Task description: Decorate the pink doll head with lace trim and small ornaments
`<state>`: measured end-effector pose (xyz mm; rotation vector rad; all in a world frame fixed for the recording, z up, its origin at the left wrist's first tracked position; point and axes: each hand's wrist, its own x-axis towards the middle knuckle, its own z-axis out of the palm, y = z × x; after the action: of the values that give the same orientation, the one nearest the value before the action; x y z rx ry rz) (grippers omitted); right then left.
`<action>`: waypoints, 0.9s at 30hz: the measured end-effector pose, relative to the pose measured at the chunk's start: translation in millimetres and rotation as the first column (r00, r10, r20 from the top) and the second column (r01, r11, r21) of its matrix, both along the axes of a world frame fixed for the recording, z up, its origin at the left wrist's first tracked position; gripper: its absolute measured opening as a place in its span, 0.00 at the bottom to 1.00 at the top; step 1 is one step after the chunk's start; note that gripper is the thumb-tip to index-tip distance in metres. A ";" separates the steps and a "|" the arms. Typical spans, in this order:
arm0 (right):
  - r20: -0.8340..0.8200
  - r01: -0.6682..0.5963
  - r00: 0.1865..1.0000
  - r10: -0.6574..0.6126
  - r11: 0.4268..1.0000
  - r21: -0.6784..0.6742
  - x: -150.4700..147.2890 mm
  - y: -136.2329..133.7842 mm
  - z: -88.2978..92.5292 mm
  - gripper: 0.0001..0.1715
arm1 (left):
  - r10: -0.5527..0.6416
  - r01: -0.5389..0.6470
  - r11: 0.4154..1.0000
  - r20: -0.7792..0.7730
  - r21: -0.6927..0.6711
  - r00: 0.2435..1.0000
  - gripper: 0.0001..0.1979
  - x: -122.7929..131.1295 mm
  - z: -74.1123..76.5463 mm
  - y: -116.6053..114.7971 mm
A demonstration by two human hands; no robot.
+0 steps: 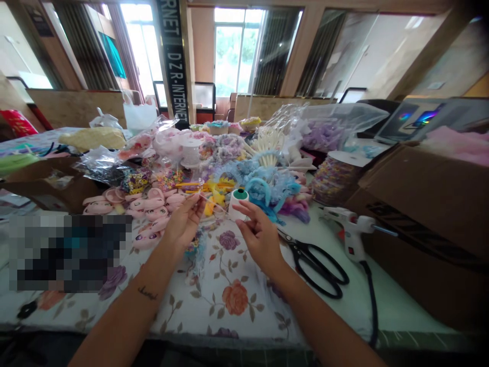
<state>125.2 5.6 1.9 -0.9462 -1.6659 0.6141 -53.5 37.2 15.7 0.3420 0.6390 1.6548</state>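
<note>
My left hand (185, 220) is raised over the floral tablecloth (233, 285), its fingertips pinched on a thin pale thread that runs right toward a white thread spool (237, 202) with a green core. My right hand (256, 232) sits just beside that spool, fingers curled, thumb and forefinger pinched on the same thread. Pink cartoon-face pieces (147, 209) lie just left of my left hand. A yellow and orange trinket (214, 191) lies behind the thread.
Black scissors (317, 265) lie right of my right hand, a white glue gun (349, 229) with its cord beyond them. Brown cardboard boxes (428, 204) line the right side. Bags of blue, purple and pink craft trims (263, 168) crowd the table's back. A blurred patch covers the left.
</note>
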 end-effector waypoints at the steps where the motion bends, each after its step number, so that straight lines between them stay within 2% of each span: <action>1: 0.016 0.022 1.000 -0.022 1.000 -0.010 1.4 1.0 -0.9 0.23 | 0.009 -0.009 1.000 -0.001 0.002 1.000 0.09 -0.9 1.1 0.3; 4: 0.181 0.072 0.981 -0.075 0.997 0.021 8.1 2.0 -2.1 0.15 | 0.032 -0.031 0.999 -0.033 0.021 0.999 0.08 -2.4 3.7 0.4; 6: 0.335 0.081 0.937 -0.103 0.994 0.080 14.0 0.4 -1.4 0.09 | 0.045 -0.043 0.998 -0.053 0.036 0.998 0.07 -3.0 4.5 0.3; 9: 0.467 0.103 0.869 -0.164 0.983 0.152 24.4 -3.4 1.4 0.09 | 0.049 -0.046 0.998 -0.059 0.043 0.997 0.05 -4.4 4.4 0.8; 14: 0.462 0.101 0.862 -0.208 0.964 0.247 47.7 -4.2 2.9 0.11 | 0.028 -0.022 0.996 -0.071 0.081 0.997 0.04 -8.2 4.9 1.4; 17: 0.487 0.134 0.827 -0.280 0.941 0.312 65.1 -1.5 -0.6 0.12 | 0.033 -0.029 0.997 -0.055 0.071 0.998 0.04 -9.7 6.9 0.7; 27: 0.644 0.353 0.582 -0.496 0.868 0.349 111.7 -0.2 -14.0 0.12 | 0.047 -0.046 0.997 -0.014 0.063 0.999 0.08 -14.2 12.3 -0.1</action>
<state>236.9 5.3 -12.1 -1.5142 -2.0049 -0.3161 -67.7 37.0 28.0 0.3877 0.6115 1.7211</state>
